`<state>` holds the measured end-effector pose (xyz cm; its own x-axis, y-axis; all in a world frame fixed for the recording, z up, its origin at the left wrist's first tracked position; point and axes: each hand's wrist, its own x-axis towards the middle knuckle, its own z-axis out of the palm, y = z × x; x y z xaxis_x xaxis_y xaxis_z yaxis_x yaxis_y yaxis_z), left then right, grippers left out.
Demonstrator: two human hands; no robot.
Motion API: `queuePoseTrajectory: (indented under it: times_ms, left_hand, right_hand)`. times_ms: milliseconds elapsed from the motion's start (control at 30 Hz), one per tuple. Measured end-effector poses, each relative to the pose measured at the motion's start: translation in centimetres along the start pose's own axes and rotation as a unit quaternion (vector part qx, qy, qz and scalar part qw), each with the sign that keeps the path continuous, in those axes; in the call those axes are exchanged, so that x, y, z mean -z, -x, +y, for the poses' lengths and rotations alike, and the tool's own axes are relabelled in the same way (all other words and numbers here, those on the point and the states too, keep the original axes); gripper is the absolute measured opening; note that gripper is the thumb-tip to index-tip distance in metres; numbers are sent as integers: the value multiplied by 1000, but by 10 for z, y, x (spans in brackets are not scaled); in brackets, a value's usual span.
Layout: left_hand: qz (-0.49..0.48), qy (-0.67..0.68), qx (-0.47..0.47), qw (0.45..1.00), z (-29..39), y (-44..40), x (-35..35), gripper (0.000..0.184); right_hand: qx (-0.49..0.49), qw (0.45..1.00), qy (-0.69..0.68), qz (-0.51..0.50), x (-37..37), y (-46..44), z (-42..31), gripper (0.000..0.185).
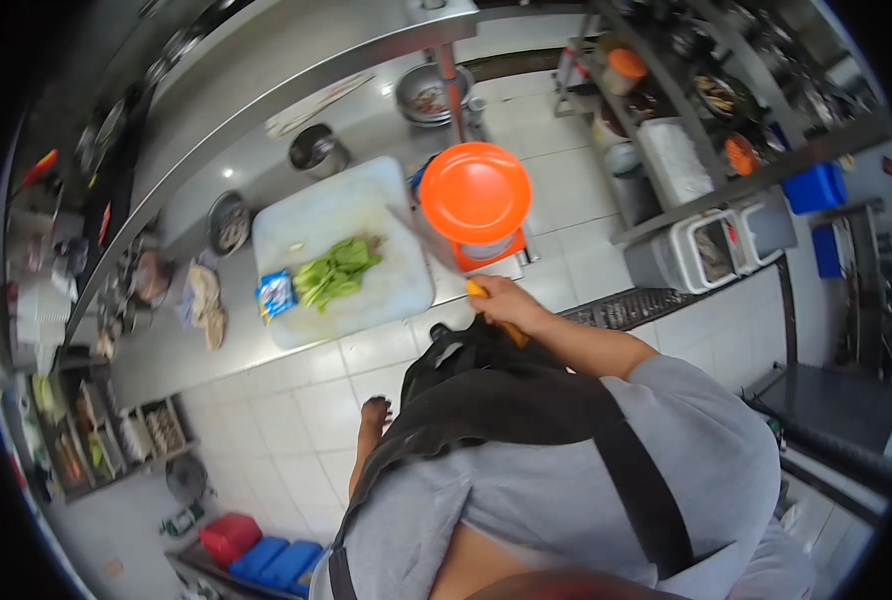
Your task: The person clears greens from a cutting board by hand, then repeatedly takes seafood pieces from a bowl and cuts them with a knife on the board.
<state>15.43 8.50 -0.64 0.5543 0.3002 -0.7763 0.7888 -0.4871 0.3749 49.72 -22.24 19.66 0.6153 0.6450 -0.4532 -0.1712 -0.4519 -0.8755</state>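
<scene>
My right hand is wrapped round the yellow handle of a large knife. The knife's blade points away from me, reaching over the right edge of a white cutting board. Green leafy vegetables lie in a pile on the board. Touching their left side is a small blue and white packet. My left hand hangs low beside my apron, away from the counter, its fingers loosely apart with nothing visible in them. A scale with a round orange plate stands right of the board.
Behind the board are a metal pot and a metal bowl with food pieces. Another bowl and a cloth lie left. An overhead shelf spans the counter. Shelving and white bins stand right.
</scene>
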Motion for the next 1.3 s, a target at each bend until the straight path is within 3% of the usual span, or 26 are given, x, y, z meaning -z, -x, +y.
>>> queuePoseTrajectory:
  times_ms: [67, 100, 200, 233, 267, 300, 333, 367, 400, 433, 467, 533, 633, 733, 833, 867, 900, 933, 967, 1000, 1033, 1067, 1100, 1167, 1233, 1300]
  left_hand:
    - [33, 181, 15, 983, -27, -17, -17, 31]
    - [64, 325, 110, 937, -5, -5, -14, 44]
    - [80, 289, 174, 938, 38, 18, -7, 40]
    - [109, 149, 79, 980, -46, -37, -39, 34]
    - [103, -28, 1, 994, -12, -8, -24, 34]
    - [136, -165, -152, 965, -19, -11, -28, 34]
    - [132, -291, -251, 914, -23, -23, -31, 33]
    - [153, -404, -347, 832, -6, -20, -32, 33]
    - [71, -348, -264, 897, 5, -21, -24, 32]
    - [36, -318, -223, 921, 11, -27, -21, 32]
    - [22, -307, -199, 930, 18, -36, -20, 32]
    - [6, -303, -172, 937, 32, -45, -14, 31]
    - [-4, -300, -149, 942, 49, -61, -4, 30]
    - [-5, -267, -131, 955, 66, -78, 15, 30]
    - [-5, -159, -85, 984, 71, -92, 43, 29]
    - [-12, -76, -50, 996, 62, -90, 47, 29]
    - [-20, 33, -9, 999, 50, -92, 48, 29]
    - [-20, 114, 23, 993, 39, -95, 48, 28]
    - [-8, 157, 42, 987, 27, -98, 46, 28]
    - [16, 180, 58, 982, 13, -92, 42, 28]
    - [41, 114, 54, 991, 24, -72, 41, 30]
    - [67, 47, 53, 995, 48, -45, 41, 33]
    - [118, 123, 92, 981, 51, -31, 40, 38]
    - [224, 94, 130, 961, 66, -1, 56, 34]
    - [367, 75, 148, 915, 63, 12, 73, 32]
    - [469, 89, 129, 869, 93, 44, 107, 31]
  right_hand:
    - [-21, 999, -34, -10, 3, -2, 4, 23]
    - [-25, 998, -57, 0, 1, -5, 11, 22]
    - [-48, 997, -31, -46, 12, -4, 1, 26]
    - [-45, 997, -33, -53, 6, -4, 9, 25]
    - [-40, 998, -32, -35, 4, -11, 21, 25]
    - [-31, 996, -65, -52, 4, -14, 31, 24]
    - [53, 998, -40, -14, 0, -19, 47, 25]
    - [24, 994, -94, -58, 4, -18, 42, 26]
    - [71, 994, -87, -15, 4, -14, 40, 26]
    - [55, 997, -52, -15, 9, -15, 36, 32]
    - [-13, 998, -3, -57, 24, -5, 8, 40]
    - [12, 998, 37, -58, 24, -14, 10, 49]
    - [55, 998, 38, -4, 19, -18, 20, 32]
    - [89, 985, 145, -20, 20, -28, 28, 44]
    - [97, 986, 132, -32, 22, -32, 32, 40]
    - [137, 988, 73, -3, 24, -24, 33, 37]
    - [153, 980, 119, 32, 19, -31, 43, 36]
    - [61, 995, -71, -18, 26, -12, 26, 32]
    - [121, 993, 2, -6, 26, -20, 37, 28]
    - [113, 991, -51, 44, 21, -16, 29, 25]
    - [111, 993, 44, -5, 26, -28, 37, 28]
    - [83, 988, 126, 17, 27, -31, 35, 29]
    - [59, 993, 97, -17, 29, -25, 22, 29]
    - [26, 995, 74, -66, 33, -25, 27, 29]
    - [91, 995, 42, -26, 29, -32, 45, 25]
    - [51, 997, 38, -45, 30, -23, 21, 25]
